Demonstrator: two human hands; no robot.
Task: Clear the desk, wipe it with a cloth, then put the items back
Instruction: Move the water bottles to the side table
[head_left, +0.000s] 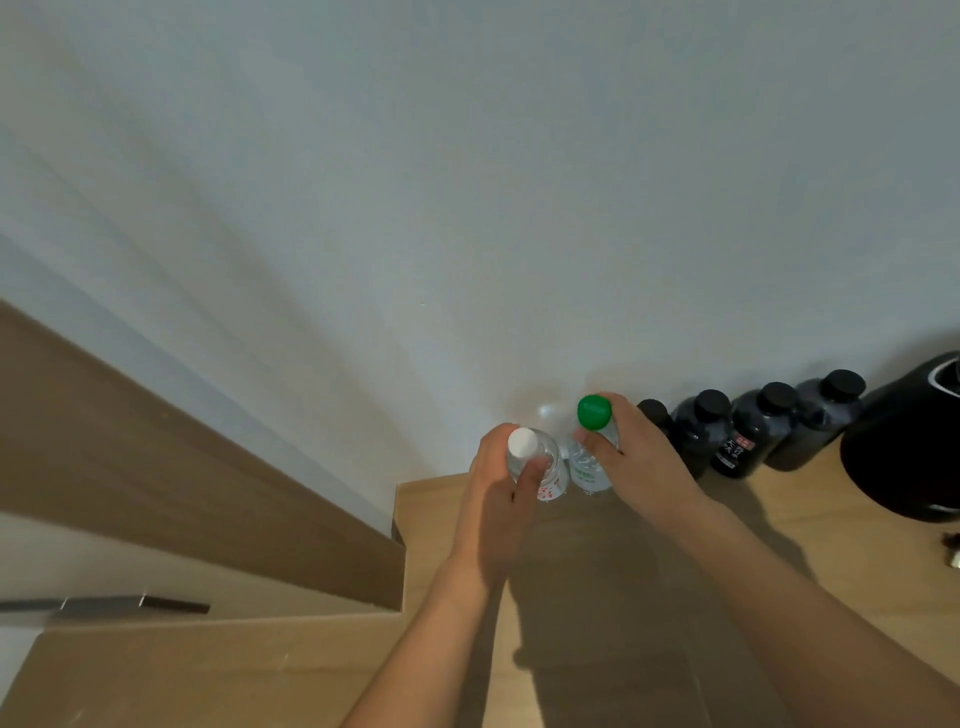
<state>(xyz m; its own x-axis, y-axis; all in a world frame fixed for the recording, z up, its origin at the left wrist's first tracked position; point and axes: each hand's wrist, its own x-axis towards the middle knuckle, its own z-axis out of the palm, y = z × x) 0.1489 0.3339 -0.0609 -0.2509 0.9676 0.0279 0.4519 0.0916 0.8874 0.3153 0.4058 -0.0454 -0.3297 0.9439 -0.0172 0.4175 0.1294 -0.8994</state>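
Two clear plastic water bottles stand side by side at the back left corner of the wooden desk, close to the white wall. My left hand grips the white-capped bottle around its upper body. My right hand holds the green-capped bottle just below its cap, fingers curled round the neck. Whether the bottles rest on the desk or hang just above it is hidden by my hands.
Several dark bottles with black caps line the wall to the right. A large black appliance stands at the far right, a small dark object before it. A wooden ledge and lower surface lie left.
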